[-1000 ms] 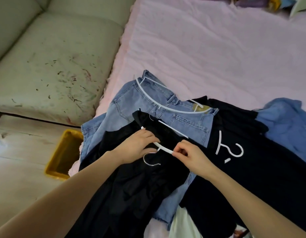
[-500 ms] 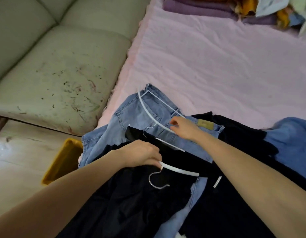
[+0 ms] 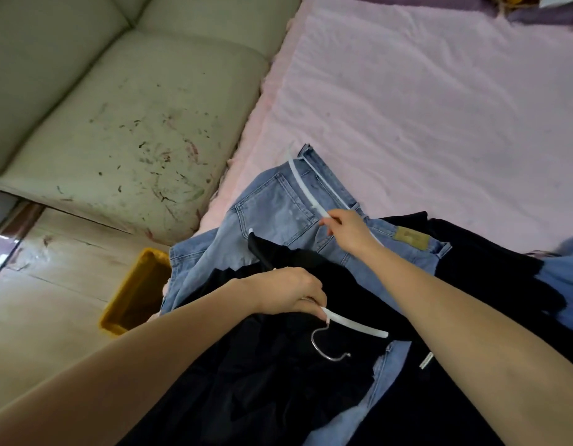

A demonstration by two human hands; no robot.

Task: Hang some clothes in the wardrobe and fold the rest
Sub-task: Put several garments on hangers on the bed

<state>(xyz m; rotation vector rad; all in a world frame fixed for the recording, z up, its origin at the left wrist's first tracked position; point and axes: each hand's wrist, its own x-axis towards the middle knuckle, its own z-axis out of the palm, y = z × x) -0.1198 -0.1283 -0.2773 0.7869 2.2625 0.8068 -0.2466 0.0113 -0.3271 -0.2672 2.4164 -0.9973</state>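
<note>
A pink sheet (image 3: 423,123) covers the bed, with a stained pale sofa (image 3: 117,123) beside it and a yellow bin (image 3: 133,294) on the wooden floor (image 3: 37,300). Jeans (image 3: 278,214) and black clothes (image 3: 278,381) lie heaped at the bed's near edge. The left hand (image 3: 288,292) pinches a white hanger (image 3: 352,326); the right hand (image 3: 349,231) grips another hanger (image 3: 302,185) lying on the jeans.

Soft, even daylight, faint shadows, slight motion blur throughout, wide-angle bending at the edges.
</note>
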